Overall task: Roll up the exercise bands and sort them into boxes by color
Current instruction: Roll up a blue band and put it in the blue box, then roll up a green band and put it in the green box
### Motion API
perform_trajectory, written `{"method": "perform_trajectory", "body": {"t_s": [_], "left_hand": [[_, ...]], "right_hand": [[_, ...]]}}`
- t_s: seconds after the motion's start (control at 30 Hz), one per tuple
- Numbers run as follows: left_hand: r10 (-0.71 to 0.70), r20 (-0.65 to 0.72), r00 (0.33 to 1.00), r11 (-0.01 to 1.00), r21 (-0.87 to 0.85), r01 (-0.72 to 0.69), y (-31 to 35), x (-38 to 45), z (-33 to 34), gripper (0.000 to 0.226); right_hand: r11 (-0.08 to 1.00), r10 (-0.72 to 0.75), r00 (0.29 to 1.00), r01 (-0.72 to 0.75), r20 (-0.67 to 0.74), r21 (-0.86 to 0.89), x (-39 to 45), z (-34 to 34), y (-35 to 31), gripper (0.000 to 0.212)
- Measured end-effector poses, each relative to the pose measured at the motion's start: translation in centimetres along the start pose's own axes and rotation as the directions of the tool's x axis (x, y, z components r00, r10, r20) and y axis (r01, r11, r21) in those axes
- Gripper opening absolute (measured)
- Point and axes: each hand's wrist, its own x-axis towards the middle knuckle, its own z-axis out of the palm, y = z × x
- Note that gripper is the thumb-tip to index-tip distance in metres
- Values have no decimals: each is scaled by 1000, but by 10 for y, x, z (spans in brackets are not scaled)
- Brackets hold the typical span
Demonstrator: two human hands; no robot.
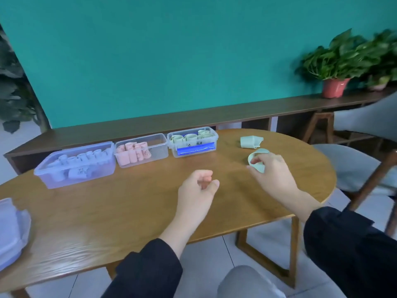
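My right hand (271, 171) pinches a pale green exercise band (256, 160) just above the wooden table (120, 209); the band curls in a loose loop around my fingers. A second pale green band (251, 141) lies loosely folded on the table beyond it. My left hand (198, 189) hovers over the table's middle with fingers curled, holding nothing. Three boxes stand in a row at the far edge: a purple box (75, 164) with rolled purple bands, a clear box (141, 150) with pink rolls, and a clear box (193, 141) with green rolls.
Stacked purple box lids (11, 231) sit at the table's left front edge. Grey chairs (352, 168) stand to the right. A low wooden bench (193, 119) runs along the teal wall, with potted plants (337, 61) at its right end.
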Motion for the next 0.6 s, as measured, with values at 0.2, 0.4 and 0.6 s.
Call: {"method": "perform_trajectory", "body": {"t_s": [0.2,0.4,0.6], "left_hand": [[18,129,991,993,117,-34,12,4,24,30],[-16,109,994,995,96,5,1,11,15,32],[-57,60,997,996,-58,60,-7,21,-6,40]], "right_hand": [[964,238,949,-204,207,-169,2,4,34,40],[963,133,975,-170,180,208,-3,8,9,10],[833,-81,985,-17,152,552,-12,-2,-62,11]]}}
